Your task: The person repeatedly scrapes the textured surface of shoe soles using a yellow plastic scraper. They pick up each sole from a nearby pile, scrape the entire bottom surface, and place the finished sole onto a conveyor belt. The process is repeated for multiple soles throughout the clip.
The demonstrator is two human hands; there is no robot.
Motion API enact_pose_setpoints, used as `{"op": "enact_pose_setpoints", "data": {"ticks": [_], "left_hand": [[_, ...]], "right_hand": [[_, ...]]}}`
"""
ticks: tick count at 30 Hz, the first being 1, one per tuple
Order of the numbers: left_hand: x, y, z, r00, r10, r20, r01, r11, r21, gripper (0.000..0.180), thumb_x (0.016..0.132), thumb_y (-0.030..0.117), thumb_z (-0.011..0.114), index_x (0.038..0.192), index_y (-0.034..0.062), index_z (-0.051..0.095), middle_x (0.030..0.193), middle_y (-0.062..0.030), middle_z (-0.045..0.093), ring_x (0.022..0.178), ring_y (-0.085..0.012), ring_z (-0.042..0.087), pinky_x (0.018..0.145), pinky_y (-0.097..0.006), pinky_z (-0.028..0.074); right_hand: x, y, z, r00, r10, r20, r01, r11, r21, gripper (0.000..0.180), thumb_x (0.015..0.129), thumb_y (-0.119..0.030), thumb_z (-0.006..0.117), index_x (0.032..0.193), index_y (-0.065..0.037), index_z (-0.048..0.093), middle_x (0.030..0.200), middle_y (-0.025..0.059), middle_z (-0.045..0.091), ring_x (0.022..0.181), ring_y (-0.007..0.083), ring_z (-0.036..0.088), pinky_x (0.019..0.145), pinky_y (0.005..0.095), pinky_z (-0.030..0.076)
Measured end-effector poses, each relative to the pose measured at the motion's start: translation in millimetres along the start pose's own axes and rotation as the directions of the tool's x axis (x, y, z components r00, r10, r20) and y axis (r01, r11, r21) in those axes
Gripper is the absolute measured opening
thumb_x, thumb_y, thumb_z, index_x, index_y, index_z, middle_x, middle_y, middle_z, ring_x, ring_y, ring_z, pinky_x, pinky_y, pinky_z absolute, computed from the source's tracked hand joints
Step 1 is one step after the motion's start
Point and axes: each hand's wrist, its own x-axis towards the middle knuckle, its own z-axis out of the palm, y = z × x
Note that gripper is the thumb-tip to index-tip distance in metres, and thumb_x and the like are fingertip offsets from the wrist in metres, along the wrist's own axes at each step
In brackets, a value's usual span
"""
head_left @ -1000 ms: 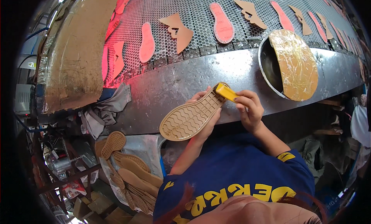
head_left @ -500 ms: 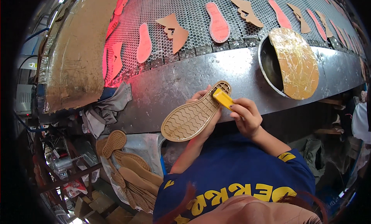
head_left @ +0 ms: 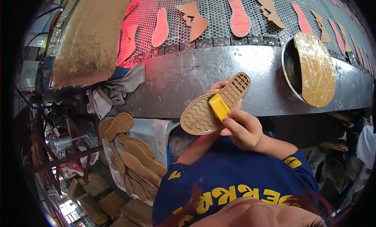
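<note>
My left hand (head_left: 219, 85) is closed around the waist of a tan shoe sole (head_left: 199, 114), from beneath. Its fingertips show at the far edge; the palm is hidden under the sole. The sole is tilted, with its recessed side up: wavy ribs at the wide end, a square grid at the narrow end. Between its thumb and fingers my right hand (head_left: 246, 129) pinches a flat yellow brush (head_left: 220, 107) with a dark edge. That dark edge meets the sole near its middle, where ribs and grid join. The sole's rim looks shiny.
A metal ledge (head_left: 172, 80) borders a mesh conveyor (head_left: 219, 21) carrying pink insoles (head_left: 239, 17) and tan cut-outs (head_left: 192, 20). On the ledge, right, stands a round pan (head_left: 290, 68) half covered by cardboard (head_left: 317, 70). Several soles (head_left: 137, 158) are piled at lower left, below a grey cloth (head_left: 119, 88).
The brush has moved along the sole from the narrow end's grid toward the ribbed middle. Hands and sole sit slightly farther right in view; conveyor and pan have shifted right too.
</note>
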Motion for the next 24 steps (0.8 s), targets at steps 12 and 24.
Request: {"op": "enact_pose_setpoints", "data": {"ticks": [12, 24], "left_hand": [[1, -2, 8, 1.000, -0.024, -0.005, 0.024, 0.999, -0.033, 0.054, 0.078, -0.004, 0.071, 0.125, -0.0010, 0.044, 0.111, -0.0086, 0.060, 0.103, -0.0106, 0.057, 0.092, -0.024, 0.047], [3, -13, 8, 0.999, 0.008, 0.039, -0.007, 1.000, -0.025, 0.050, 0.079, 0.000, 0.070, 0.121, -0.0014, 0.045, 0.120, -0.0110, 0.060, 0.119, -0.0132, 0.053, 0.105, -0.029, 0.038]], "right_hand": [[10, 3, -2, 0.998, -0.069, 0.009, 0.068, 0.995, 0.070, 0.030, 0.079, -0.024, 0.077, 0.097, -0.001, 0.068, 0.094, 0.0167, 0.063, 0.069, 0.0213, 0.065, 0.055, 0.0271, 0.053], [11, -7, 8, 0.984, -0.167, 0.058, 0.163, 0.984, 0.073, 0.030, 0.082, -0.027, 0.077, 0.094, -0.001, 0.069, 0.099, 0.0195, 0.063, 0.075, 0.0231, 0.065, 0.061, 0.0270, 0.055]]}}
